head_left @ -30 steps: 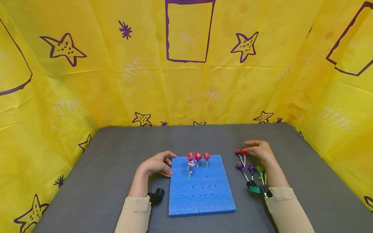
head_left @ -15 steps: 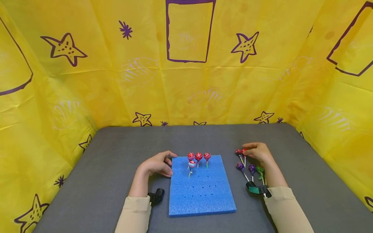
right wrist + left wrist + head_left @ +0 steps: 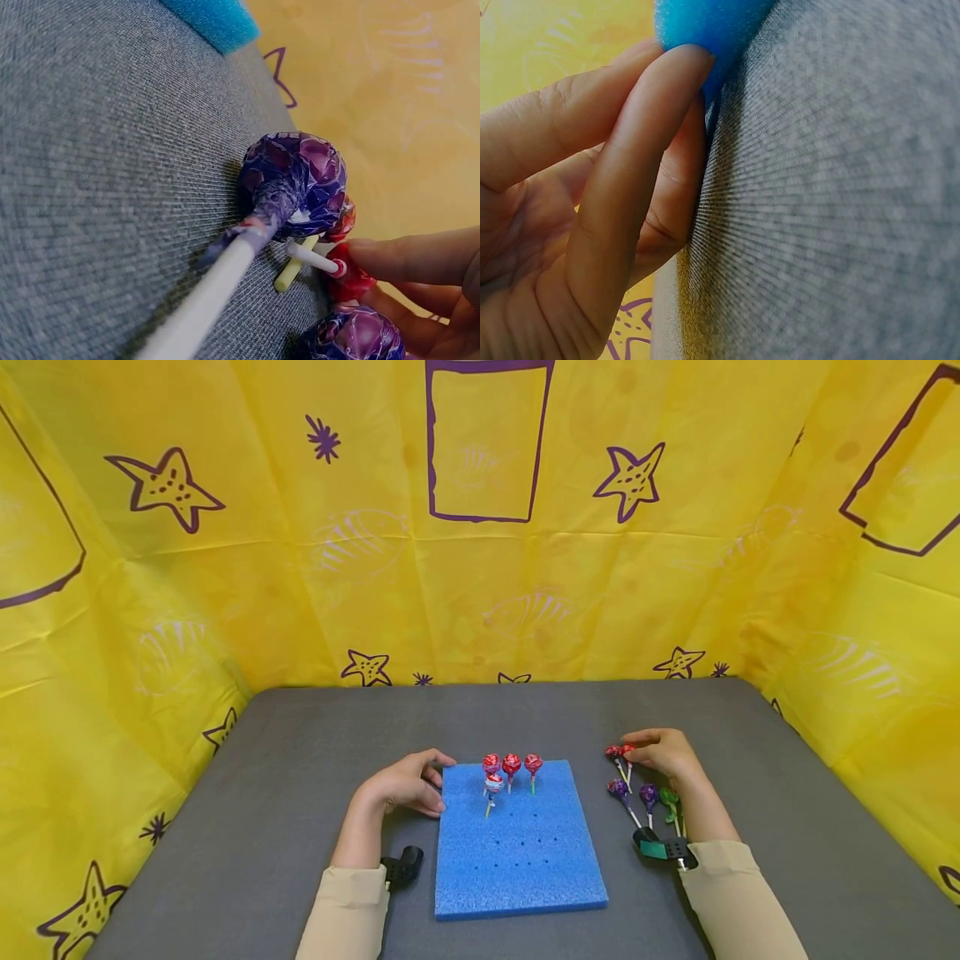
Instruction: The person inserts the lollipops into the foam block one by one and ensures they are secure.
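A blue foam board with small holes lies on the table. My left hand holds its left edge near the far corner, and in the left wrist view the thumb tip meets the foam. Three red lollipops stand upright in the board's far part, with a red-and-white one in front of them. To the right of the board, my right hand pinches the wrapped head of a red lollipop between thumb and fingers. Its white stick crosses the yellow stick of another red lollipop.
Closer to me lie two purple lollipops and green ones, partly hidden by my right wrist and its camera. Yellow sheets with sea drawings wall in the grey table.
My right hand has come slightly left and down onto the red lollipop, and its fingers have closed on the head. My left hand and the board have stayed put.
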A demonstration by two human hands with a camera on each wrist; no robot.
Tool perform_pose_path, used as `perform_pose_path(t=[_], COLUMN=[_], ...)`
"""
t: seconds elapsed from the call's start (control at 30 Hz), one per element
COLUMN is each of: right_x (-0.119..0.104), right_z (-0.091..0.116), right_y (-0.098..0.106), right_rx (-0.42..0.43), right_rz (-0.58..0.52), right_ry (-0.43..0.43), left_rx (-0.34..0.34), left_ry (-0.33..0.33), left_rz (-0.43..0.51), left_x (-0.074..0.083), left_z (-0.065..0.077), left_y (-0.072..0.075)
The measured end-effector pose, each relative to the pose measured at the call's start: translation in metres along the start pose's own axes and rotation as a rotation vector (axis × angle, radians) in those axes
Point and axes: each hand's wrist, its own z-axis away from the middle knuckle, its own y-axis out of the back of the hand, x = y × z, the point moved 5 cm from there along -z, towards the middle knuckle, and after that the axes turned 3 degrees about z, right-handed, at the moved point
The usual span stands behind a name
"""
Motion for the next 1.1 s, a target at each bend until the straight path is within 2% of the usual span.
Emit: perform_pose_path(t=[0.23, 0.5, 0.8, 0.97, 1.1], right_x=[-0.0021, -0.0041, -0.0068, -0.0071, -0.0072], right_z=[0.0004, 0.0007, 0.0020, 0.0017, 0.0001], right_y=[0.0002, 0.0023, 0.0061, 0.0063, 0.0094], right_rx=[0.003, -0.008, 0.008, 0.006, 0.037], right_rz=[0.014, -0.012, -0.008, -0.044, -0.079], right_ry=[0.013, 0.033, 0.016, 0.030, 0.056], left_rx=[-0.034, -0.035, -0.039, -0.045, -0.048], left_ry=[-0.038, -0.046, -0.050, -0.055, -0.059], left_rz=[0.009, 0.010, 0.004, 0.007, 0.012], left_x=[0.0009, 0.0021, 0.0023, 0.0027, 0.0031], left_z=[0.0006, 0.0013, 0.0013, 0.0021, 0.0022], left_y=[-0.0006, -0.0010, -0.0009, -0.0012, -0.0013])
